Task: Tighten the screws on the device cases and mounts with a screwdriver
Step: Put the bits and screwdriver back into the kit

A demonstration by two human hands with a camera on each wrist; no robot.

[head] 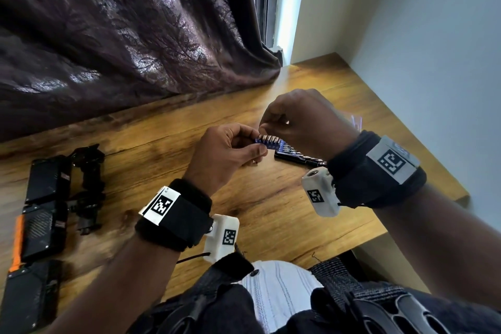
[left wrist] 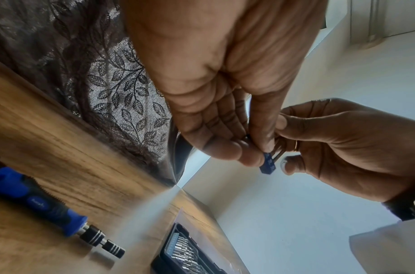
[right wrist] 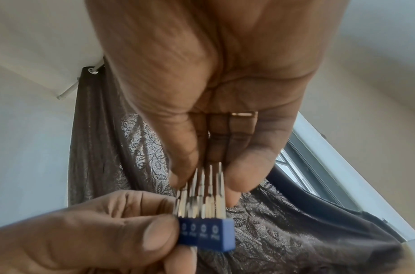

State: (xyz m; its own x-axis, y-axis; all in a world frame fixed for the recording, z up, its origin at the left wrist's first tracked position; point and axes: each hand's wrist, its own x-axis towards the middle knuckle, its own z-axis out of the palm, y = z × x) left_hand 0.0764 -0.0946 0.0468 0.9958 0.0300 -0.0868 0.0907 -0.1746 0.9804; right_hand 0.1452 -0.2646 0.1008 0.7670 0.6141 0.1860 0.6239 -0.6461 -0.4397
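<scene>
Above the table [head: 271,211], left hand [head: 227,149] grips bit holder [right wrist: 206,233]; right hand [head: 301,122] pinches a bit [right wrist: 219,185].

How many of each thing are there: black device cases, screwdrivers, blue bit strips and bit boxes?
black device cases: 3
screwdriver: 1
blue bit strip: 1
bit box: 1
Total: 6
</scene>
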